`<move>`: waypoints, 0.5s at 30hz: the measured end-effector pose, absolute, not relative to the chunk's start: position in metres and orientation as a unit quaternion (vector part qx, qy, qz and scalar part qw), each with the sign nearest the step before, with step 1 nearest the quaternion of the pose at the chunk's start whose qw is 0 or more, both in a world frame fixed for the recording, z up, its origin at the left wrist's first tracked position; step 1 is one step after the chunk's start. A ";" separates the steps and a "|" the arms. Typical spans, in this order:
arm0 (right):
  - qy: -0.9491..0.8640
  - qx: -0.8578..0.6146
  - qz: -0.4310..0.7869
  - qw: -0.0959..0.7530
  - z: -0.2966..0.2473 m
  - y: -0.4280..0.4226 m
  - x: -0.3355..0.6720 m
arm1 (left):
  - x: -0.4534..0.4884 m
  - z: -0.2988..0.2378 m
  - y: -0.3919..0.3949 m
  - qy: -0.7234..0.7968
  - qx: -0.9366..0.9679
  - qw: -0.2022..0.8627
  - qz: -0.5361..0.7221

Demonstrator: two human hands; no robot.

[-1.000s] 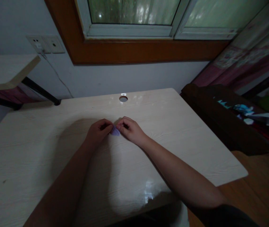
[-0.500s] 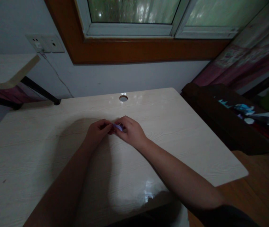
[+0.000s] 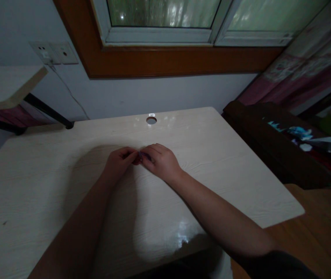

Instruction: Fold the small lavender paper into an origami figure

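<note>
My left hand (image 3: 121, 159) and my right hand (image 3: 162, 161) meet over the middle of the pale wood-grain desk (image 3: 212, 151). Between their fingertips is a small purple piece (image 3: 141, 154), thin and mostly covered by the fingers, so I cannot make out its kind. The left thumb and forefinger pinch it from one side. The right thumb and fingers close on it from the other. Something dark red shows just below the fingertips, too small to name.
A round cable hole (image 3: 151, 120) is near the desk's back edge. At the left, a raised shelf (image 3: 11, 87) stands on black legs. A cord runs down from the wall socket (image 3: 53, 53). Beyond the right edge lies a dark wooden piece of furniture (image 3: 249, 128) with blue items on it.
My right fingers have closed further over the purple piece, and less of it shows now. The left hand has stayed almost in place.
</note>
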State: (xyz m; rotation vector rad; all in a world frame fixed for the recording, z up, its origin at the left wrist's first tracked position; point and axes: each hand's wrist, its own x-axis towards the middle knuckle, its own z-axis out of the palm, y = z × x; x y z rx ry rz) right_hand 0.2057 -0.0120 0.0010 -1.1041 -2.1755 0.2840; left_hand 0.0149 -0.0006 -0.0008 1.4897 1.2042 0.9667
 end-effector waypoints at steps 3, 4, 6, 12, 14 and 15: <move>-0.833 -0.418 0.119 0.341 0.001 -0.012 0.205 | 0.014 -0.004 0.000 0.498 0.609 0.471 0.399; -0.833 -0.416 0.122 0.344 0.001 -0.012 0.205 | 0.015 -0.005 0.001 0.499 0.611 0.467 0.400; -0.831 -0.416 0.128 0.346 0.001 -0.012 0.205 | 0.015 -0.004 0.001 0.500 0.619 0.457 0.396; -0.826 -0.425 0.129 0.346 0.002 -0.011 0.205 | 0.015 0.000 0.000 0.503 0.648 0.429 0.379; -0.829 -0.424 0.121 0.343 0.003 -0.011 0.205 | 0.015 0.000 0.000 0.502 0.645 0.433 0.379; -0.831 -0.425 0.116 0.341 0.004 -0.011 0.205 | 0.016 -0.001 0.000 0.502 0.643 0.436 0.381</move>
